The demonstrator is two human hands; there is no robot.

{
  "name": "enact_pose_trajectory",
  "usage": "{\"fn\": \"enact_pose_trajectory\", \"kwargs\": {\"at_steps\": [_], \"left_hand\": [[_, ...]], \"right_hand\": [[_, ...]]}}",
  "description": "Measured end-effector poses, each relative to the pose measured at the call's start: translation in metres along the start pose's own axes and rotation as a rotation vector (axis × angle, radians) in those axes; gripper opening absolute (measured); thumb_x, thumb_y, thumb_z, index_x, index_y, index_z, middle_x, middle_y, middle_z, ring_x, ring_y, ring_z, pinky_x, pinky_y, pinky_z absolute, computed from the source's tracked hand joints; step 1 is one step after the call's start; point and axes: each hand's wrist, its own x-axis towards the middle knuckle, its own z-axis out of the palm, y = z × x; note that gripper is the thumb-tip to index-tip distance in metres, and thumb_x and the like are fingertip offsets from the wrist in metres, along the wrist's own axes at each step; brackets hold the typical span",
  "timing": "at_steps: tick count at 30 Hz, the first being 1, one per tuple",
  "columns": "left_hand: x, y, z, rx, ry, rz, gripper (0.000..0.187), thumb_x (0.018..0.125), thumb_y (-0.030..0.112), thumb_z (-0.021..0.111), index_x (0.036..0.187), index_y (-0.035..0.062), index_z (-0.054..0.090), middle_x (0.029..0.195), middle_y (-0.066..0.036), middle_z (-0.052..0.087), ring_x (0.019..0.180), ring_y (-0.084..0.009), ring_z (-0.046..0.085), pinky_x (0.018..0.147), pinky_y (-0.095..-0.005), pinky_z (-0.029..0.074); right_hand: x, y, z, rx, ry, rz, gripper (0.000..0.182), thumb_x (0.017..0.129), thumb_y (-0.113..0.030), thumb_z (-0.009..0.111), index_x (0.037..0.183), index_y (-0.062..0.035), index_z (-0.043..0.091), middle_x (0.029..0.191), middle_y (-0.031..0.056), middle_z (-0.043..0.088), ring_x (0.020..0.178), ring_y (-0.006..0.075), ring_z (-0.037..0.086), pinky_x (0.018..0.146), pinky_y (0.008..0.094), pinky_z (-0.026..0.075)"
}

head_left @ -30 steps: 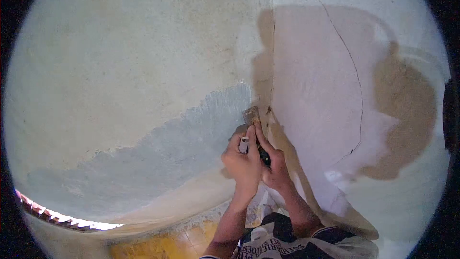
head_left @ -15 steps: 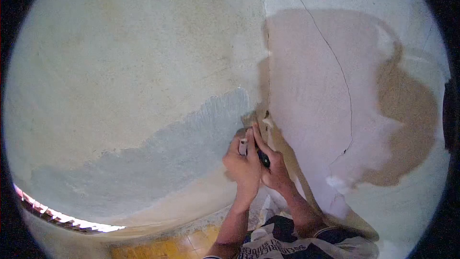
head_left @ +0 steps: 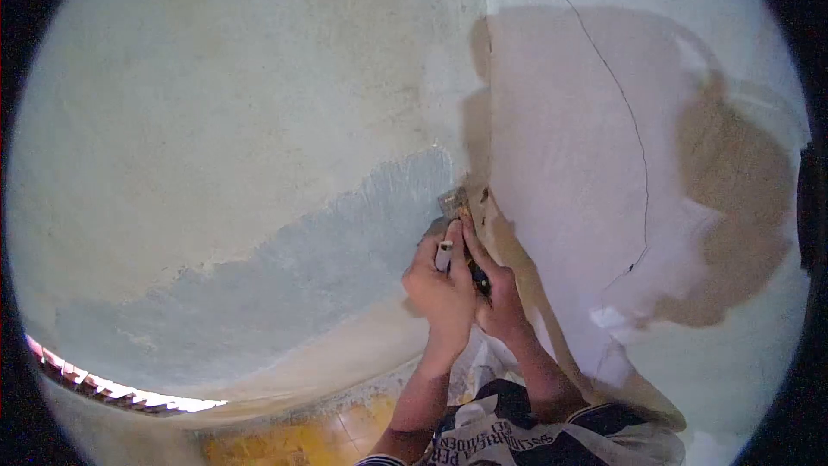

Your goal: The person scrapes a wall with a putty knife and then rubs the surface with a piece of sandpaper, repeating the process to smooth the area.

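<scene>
Both hands are close together at the wall corner, low in the middle of the head view. My right hand point(head_left: 498, 295) is closed on a scraper point(head_left: 452, 200). Its flat metal blade lies against the left wall beside the corner, and part of a dark handle shows between the hands. My left hand point(head_left: 442, 293) is closed right beside it, with a short white handle point(head_left: 443, 255) poking out of the fingers. What that handle belongs to is mostly hidden. Left of the hands spreads a grey scraped patch point(head_left: 328, 267) on the pale painted wall point(head_left: 259, 103).
A long thin crack point(head_left: 634, 129) runs down the right wall point(head_left: 569, 121), where my shadow falls. A small dark hole point(head_left: 485, 195) is at the corner. Low on the left is a bright slatted opening point(head_left: 129, 393), above yellow floor tiles point(head_left: 293, 449).
The scraper blade and both hands have shifted slightly up the wall at the corner. The view has tilted a little. Both hands keep their hold.
</scene>
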Motion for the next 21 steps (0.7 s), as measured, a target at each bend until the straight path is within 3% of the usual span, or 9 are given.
{"fn": "enact_pose_trajectory", "kwargs": {"at_steps": [2,5,6,8,10,12,14,16,21], "left_hand": [[-0.005,-0.009,0.003,0.004,0.004,0.005,0.014,0.089,0.013,0.063,0.087,-0.0003,0.066,0.069,-0.017,0.063,0.056,-0.026,0.06,0.056,-0.0342,0.046],[0.008,-0.006,0.008,-0.08,0.049,0.079,0.017,0.09,0.012,0.061,0.088,-0.0046,0.066,0.071,-0.016,0.067,0.064,-0.0117,0.056,0.058,-0.033,0.046],[0.008,-0.004,0.006,-0.055,0.022,0.042,0.017,0.09,0.012,0.061,0.089,-0.0044,0.066,0.071,-0.017,0.066,0.064,-0.0117,0.056,0.059,-0.0329,0.046],[0.011,0.004,-0.001,-0.003,-0.029,-0.027,0.016,0.089,0.011,0.061,0.09,-0.004,0.067,0.071,-0.017,0.066,0.064,-0.0117,0.057,0.059,-0.0326,0.046],[0.0,-0.004,0.001,0.003,0.016,0.013,0.016,0.09,0.011,0.061,0.087,-0.0039,0.066,0.067,-0.016,0.063,0.062,-0.0112,0.053,0.057,-0.0316,0.045],[0.001,-0.005,0.003,-0.015,0.049,0.04,0.016,0.09,0.011,0.06,0.086,-0.0041,0.065,0.066,-0.016,0.062,0.061,-0.0111,0.052,0.056,-0.0311,0.044],[0.002,-0.005,0.003,-0.018,0.041,0.009,0.017,0.091,0.011,0.06,0.085,-0.0045,0.064,0.065,-0.017,0.062,0.061,-0.0113,0.052,0.056,-0.031,0.044],[0.011,0.005,0.0,-0.018,0.018,0.029,0.017,0.09,0.011,0.061,0.085,-0.0046,0.065,0.067,-0.017,0.064,0.062,-0.0119,0.054,0.057,-0.0318,0.045],[0.003,0.001,0.003,-0.006,0.034,-0.002,0.017,0.09,0.011,0.06,0.084,-0.005,0.064,0.066,-0.019,0.062,0.06,-0.0141,0.055,0.056,-0.0353,0.044]], "right_hand": [[0.003,0.005,-0.003,0.006,-0.009,-0.021,0.069,0.085,-0.009,0.056,0.149,-0.0088,0.029,0.139,0.0223,0.046,0.101,0.0126,0.06,0.082,0.0291,0.048],[0.008,0.005,0.0,0.009,-0.014,-0.039,0.07,0.085,-0.008,0.056,0.149,-0.0104,0.029,0.139,0.0212,0.048,0.101,0.01,0.056,0.084,0.0283,0.047],[0.011,0.004,0.001,-0.011,-0.007,-0.029,0.07,0.085,-0.007,0.057,0.149,-0.0109,0.029,0.137,0.0208,0.05,0.099,0.0082,0.054,0.084,0.0275,0.046],[0.011,0.002,0.001,-0.019,0.011,-0.023,0.071,0.085,-0.007,0.057,0.149,-0.0131,0.028,0.129,0.023,0.055,0.096,0.0143,0.057,0.082,0.0292,0.048],[0.005,0.002,0.003,0.014,0.034,-0.024,0.072,0.084,-0.008,0.057,0.15,-0.0164,0.028,0.115,0.0283,0.061,0.095,0.0302,0.067,0.079,0.0342,0.051],[0.006,0.007,0.006,-0.1,0.061,-0.166,0.072,0.084,-0.008,0.057,0.15,-0.0158,0.028,0.107,0.0284,0.063,0.084,0.029,0.068,0.072,0.0339,0.051],[0.011,0.008,0.005,-0.094,0.041,-0.156,0.071,0.085,-0.007,0.056,0.15,-0.0156,0.028,0.105,0.0285,0.063,0.08,0.0292,0.069,0.07,0.0339,0.051],[0.016,0.002,-0.002,0.02,-0.037,0.01,0.07,0.085,-0.007,0.055,0.15,-0.0158,0.029,0.11,0.0285,0.062,0.083,0.0307,0.069,0.072,0.0342,0.051],[0.002,0.004,0.003,-0.053,0.034,-0.085,0.074,0.084,-0.007,0.056,0.15,-0.0169,0.026,0.107,0.0278,0.063,0.082,0.0287,0.068,0.074,0.0352,0.051]]}}
